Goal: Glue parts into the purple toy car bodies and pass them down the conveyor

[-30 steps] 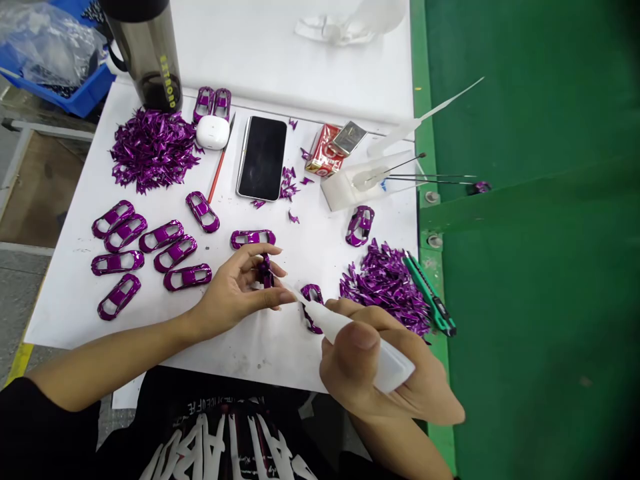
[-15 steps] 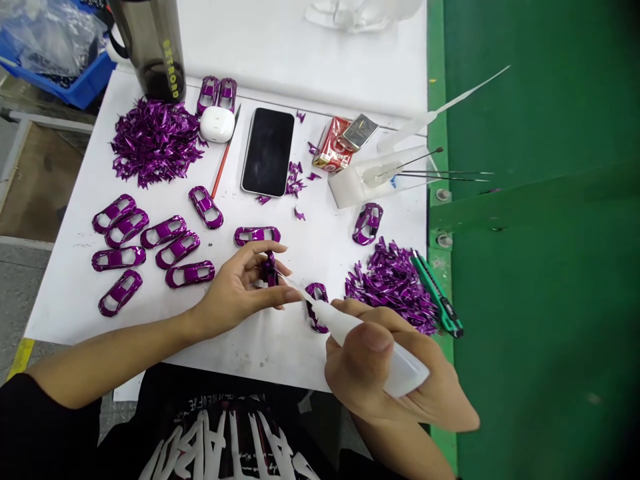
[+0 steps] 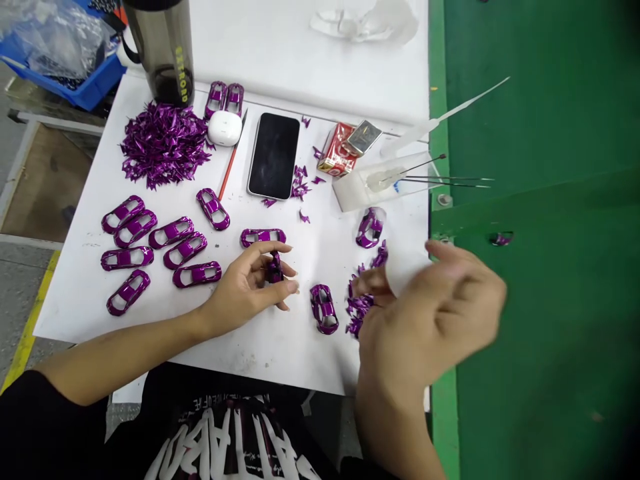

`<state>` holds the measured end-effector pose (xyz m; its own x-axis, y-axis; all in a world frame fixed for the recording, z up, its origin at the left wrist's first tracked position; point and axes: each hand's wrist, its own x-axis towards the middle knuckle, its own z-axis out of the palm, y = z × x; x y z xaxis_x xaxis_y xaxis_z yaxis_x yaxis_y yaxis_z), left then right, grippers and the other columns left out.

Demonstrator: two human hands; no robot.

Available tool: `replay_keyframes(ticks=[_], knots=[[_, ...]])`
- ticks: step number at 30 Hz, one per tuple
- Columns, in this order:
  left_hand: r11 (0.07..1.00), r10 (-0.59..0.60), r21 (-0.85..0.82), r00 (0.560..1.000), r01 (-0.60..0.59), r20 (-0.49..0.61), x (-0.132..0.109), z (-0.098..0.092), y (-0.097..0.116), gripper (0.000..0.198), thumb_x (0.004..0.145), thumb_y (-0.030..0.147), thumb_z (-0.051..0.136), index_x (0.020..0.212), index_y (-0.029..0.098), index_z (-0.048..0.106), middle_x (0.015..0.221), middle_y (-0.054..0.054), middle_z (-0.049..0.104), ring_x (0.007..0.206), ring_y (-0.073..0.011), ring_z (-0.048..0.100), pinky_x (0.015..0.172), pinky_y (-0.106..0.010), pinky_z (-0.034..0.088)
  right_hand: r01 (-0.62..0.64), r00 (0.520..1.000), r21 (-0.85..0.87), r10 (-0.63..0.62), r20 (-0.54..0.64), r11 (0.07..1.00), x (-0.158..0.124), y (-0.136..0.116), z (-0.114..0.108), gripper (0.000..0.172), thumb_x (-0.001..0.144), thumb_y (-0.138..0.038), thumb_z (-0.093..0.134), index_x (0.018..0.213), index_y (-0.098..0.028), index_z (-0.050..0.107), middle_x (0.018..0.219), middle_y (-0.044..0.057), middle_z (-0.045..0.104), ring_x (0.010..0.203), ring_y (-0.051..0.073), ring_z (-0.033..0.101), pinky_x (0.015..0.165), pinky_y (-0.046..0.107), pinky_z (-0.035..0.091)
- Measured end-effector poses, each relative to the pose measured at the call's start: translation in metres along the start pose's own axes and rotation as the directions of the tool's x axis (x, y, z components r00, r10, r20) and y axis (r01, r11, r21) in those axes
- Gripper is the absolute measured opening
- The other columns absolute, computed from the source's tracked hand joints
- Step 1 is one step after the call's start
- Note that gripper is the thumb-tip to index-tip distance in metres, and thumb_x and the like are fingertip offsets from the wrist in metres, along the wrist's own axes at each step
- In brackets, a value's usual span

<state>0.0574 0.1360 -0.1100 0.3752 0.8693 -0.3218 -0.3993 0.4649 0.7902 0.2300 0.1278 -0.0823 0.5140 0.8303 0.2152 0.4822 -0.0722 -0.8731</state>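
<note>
My left hand (image 3: 243,287) is closed on a small purple toy car shell (image 3: 275,268), held on edge between thumb and fingers, partly hidden by them. In my right hand (image 3: 425,327) is a white squeeze bottle (image 3: 401,263), blurred and mostly covered by the fingers; its nozzle cannot be made out. The right hand is over the right pile of shiny purple pieces (image 3: 359,308). Between the hands a purple car shell (image 3: 324,309) lies on the white tabletop (image 3: 280,347). Just beyond my left fingers rests another car shell (image 3: 263,237).
Several purple shells (image 3: 185,250) lie at left, below a big heap of purple pieces (image 3: 163,143). A tumbler (image 3: 167,60), earbud case (image 3: 224,128), red-handled knife (image 3: 229,170), phone (image 3: 274,157), red pack (image 3: 337,150), lighter (image 3: 364,137) and white holder with thin tools (image 3: 353,192) stand farther back.
My right hand has pulled the squeeze bottle away from the car shell, right and upward, with the wrist turned. My left hand still holds the shell. The view has shifted slightly.
</note>
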Motion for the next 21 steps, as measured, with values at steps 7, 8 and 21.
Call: replay_keyframes(ticks=[7, 8, 21], knots=[[0.999, -0.035, 0.016, 0.999, 0.035, 0.018, 0.000, 0.001, 0.001, 0.042, 0.084, 0.018, 0.078, 0.125, 0.020, 0.065, 0.103, -0.005, 0.069, 0.084, -0.0151, 0.072, 0.070, -0.027, 0.064, 0.041, 0.976, -0.435, 0.058, 0.211, 0.900, 0.020, 0.034, 0.000, 0.058, 0.085, -0.075, 0.063, 0.107, -0.022, 0.070, 0.102, 0.013, 0.080, 0.087, 0.033, 0.077, 0.080, 0.046, 0.060], [0.998, -0.051, 0.029, 0.998, 0.051, 0.022, 0.000, 0.001, 0.001, 0.041, 0.084, 0.018, 0.078, 0.123, 0.020, 0.067, 0.103, -0.005, 0.070, 0.082, -0.0145, 0.072, 0.072, -0.028, 0.064, 0.090, 0.966, -0.523, 0.055, 0.254, 0.847, 0.019, 0.029, -0.007, 0.061, 0.086, -0.079, 0.059, 0.105, -0.022, 0.070, 0.097, 0.014, 0.080, 0.082, 0.034, 0.077, 0.074, 0.046, 0.058], [0.984, 0.018, 0.173, 0.996, -0.033, 0.084, -0.001, -0.007, -0.011, 0.039, 0.082, 0.015, 0.079, 0.118, 0.019, 0.067, 0.094, -0.003, 0.074, 0.076, -0.0154, 0.072, 0.084, -0.035, 0.062, 0.687, 0.449, -0.239, -0.142, 0.882, 0.686, 0.058, -0.116, 0.184, 0.017, 0.099, -0.024, 0.068, 0.111, -0.012, 0.072, 0.116, 0.016, 0.076, 0.105, 0.032, 0.070, 0.087, 0.039, 0.053]])
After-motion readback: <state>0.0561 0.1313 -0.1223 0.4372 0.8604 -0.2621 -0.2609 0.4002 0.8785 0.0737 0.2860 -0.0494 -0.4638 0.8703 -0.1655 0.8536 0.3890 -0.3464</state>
